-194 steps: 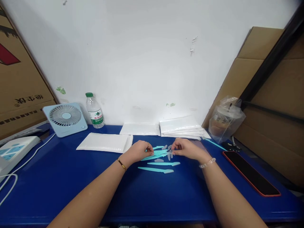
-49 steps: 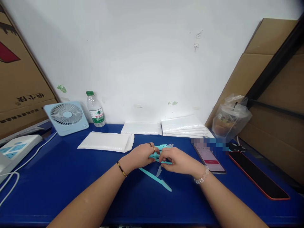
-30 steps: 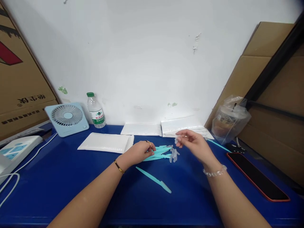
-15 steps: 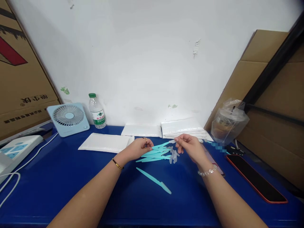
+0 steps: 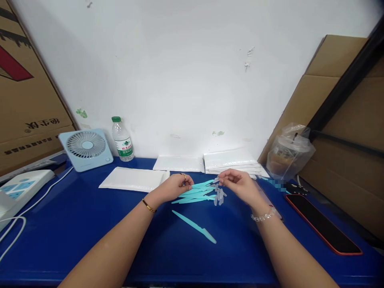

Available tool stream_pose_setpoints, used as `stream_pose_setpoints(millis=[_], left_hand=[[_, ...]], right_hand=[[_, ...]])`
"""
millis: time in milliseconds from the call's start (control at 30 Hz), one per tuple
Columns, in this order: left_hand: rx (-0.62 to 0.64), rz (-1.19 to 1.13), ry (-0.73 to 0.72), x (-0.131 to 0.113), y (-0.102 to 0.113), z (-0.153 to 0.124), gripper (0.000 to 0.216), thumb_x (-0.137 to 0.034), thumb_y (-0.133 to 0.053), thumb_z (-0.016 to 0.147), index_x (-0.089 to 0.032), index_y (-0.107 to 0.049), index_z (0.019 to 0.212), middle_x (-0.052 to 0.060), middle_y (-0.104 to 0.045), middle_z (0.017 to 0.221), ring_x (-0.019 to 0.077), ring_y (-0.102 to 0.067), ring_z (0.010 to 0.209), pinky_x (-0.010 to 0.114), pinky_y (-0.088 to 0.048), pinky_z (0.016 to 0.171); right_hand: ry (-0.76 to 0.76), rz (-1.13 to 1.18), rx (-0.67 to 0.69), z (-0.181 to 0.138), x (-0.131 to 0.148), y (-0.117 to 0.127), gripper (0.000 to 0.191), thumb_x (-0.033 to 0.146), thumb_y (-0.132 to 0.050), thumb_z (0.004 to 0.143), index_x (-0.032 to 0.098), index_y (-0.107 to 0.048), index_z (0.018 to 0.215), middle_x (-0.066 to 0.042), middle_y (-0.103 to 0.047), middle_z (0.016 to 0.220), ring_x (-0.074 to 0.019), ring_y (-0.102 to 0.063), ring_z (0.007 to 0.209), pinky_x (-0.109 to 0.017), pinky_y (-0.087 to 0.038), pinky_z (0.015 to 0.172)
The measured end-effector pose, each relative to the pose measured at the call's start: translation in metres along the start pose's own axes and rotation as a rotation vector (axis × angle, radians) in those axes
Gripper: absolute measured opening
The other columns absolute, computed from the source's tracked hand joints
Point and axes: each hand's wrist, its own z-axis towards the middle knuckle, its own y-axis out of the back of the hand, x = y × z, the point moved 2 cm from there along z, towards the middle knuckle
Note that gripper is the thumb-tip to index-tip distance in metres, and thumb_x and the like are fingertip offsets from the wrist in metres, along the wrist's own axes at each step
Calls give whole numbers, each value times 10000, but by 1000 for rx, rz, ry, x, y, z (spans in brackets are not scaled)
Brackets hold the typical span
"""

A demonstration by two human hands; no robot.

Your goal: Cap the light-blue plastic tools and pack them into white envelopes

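Note:
On the blue table (image 5: 75, 224) lies a small pile of teal plastic sticks (image 5: 196, 195) with several clear caps (image 5: 219, 197) beside their right ends. My left hand (image 5: 173, 187) is closed on the left end of one teal stick (image 5: 201, 185), lifted slightly above the pile. My right hand (image 5: 240, 185) pinches a small clear cap (image 5: 216, 180) right at that stick's tip. One more teal stick (image 5: 194, 227) lies alone, nearer to me.
White padded mailers (image 5: 135, 180) lie behind the hands, with a stack (image 5: 231, 162) by the wall. A blue fan (image 5: 85, 148) and a water bottle (image 5: 122, 139) stand at the back left. A phone (image 5: 322, 224) and a bagged drink cup (image 5: 289, 152) are on the right.
My right hand came down from mid-air with a clear cap and met the tip of the stick that my left hand lifted. The lone stick has not moved.

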Motion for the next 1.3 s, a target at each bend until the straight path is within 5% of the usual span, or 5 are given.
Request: stream_pose_setpoints(millis=[300, 533, 800, 1100, 1300], left_hand=[[81, -12, -31, -10, -3, -3, 250, -372, -490, 805, -177, -622, 887, 13, -565, 759, 122, -493, 628, 219, -378, 549], [430, 71, 6, -15, -20, -12, 169, -298, -591, 740, -196, -646, 863, 1, -630, 719, 120, -551, 601, 207, -379, 521], [33, 380, -67, -14, -31, -1, 206, -327, -545, 812, -214, -598, 976, 40, -587, 954, 171, -555, 799, 250, -398, 638], [26, 337, -33, -7, -31, 3, 142, -306, -537, 805, -203, -605, 874, 30, -601, 882, 171, -555, 768, 256, -383, 630], [-19, 293, -40, -8, -25, 3, 131, -241, -468, 811, -189, -588, 802, 35, -605, 857, 157, -542, 734, 254, -378, 635]], right_hand=[[-60, 9, 220, -1, -12, -14, 287, 398, -661, 740, 152, -660, 889, -62, -684, 724, -184, -656, 682, -292, -519, 622], [74, -523, 288, -2, -10, 0, 131, 238, -554, 791, 176, -668, 813, -38, -639, 758, -136, -565, 636, -240, -429, 566], [51, -722, 546, -3, -21, 6, 147, 117, -612, 679, 193, -668, 791, -24, -601, 834, -137, -558, 703, -229, -409, 621], [102, -739, 518, -2, -18, 1, 102, 196, -526, 778, 175, -609, 722, -31, -590, 753, -144, -531, 663, -250, -403, 624], [-39, -469, 456, -5, -13, 7, 170, 277, -476, 841, 183, -613, 873, -29, -638, 754, -131, -551, 606, -235, -416, 554]])
